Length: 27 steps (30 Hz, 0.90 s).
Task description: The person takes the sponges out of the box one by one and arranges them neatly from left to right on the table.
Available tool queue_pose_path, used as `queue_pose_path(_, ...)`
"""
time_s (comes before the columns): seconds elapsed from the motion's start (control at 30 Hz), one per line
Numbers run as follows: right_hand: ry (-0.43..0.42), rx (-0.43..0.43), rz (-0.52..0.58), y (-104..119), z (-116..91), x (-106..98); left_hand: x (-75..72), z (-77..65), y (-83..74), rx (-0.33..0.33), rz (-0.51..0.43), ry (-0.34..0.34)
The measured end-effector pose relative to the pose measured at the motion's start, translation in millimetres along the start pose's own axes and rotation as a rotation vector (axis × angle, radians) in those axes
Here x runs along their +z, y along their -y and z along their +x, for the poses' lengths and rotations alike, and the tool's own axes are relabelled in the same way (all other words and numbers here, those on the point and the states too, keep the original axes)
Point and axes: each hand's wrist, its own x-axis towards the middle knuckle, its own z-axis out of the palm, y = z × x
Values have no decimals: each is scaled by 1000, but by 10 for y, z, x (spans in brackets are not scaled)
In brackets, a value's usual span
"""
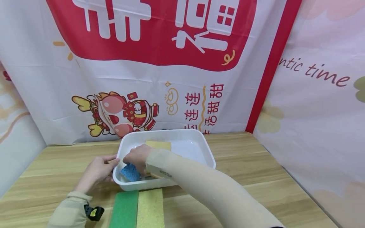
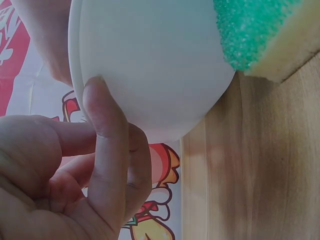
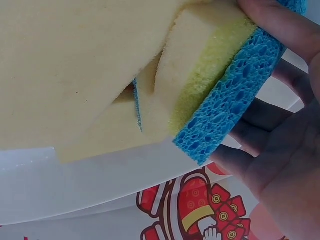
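My left hand (image 1: 98,171) grips the left rim of a white plastic tub (image 1: 209,160), with the thumb tip against its edge. In the left wrist view, fingers (image 2: 111,145) press the tub's outer wall. My right hand (image 1: 138,157) reaches down inside the tub's left part. It holds a sponge with a blue porous layer (image 1: 130,172) and a yellow layer. The right wrist view shows the fingers along that blue sponge (image 3: 227,102), thumb at its upper end. Beside it lie pale yellow sponge pieces (image 3: 65,75), one with a thin blue edge.
In front of the tub, a green strip (image 1: 124,209) and a yellow sponge strip (image 1: 150,207) lie side by side on the wooden table (image 1: 248,183). Close behind the tub hangs a printed red and white cloth (image 1: 159,82). Another printed cloth (image 1: 316,104) hangs along the right side.
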Motion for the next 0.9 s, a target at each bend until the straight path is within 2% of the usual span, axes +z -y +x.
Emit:
queue_pose_path(0.4,2,-8,-4,-17,-38,-10,11,-3,-10,15,1,-5)
queue_pose_path(0.77,21,38,65,-2,-53,-27,-2,-15,-22,6,4,-7)
queue_pose_path(0.9,26,50,45,-40,-70,-24,-1,-16,-24,4,-1,-2)
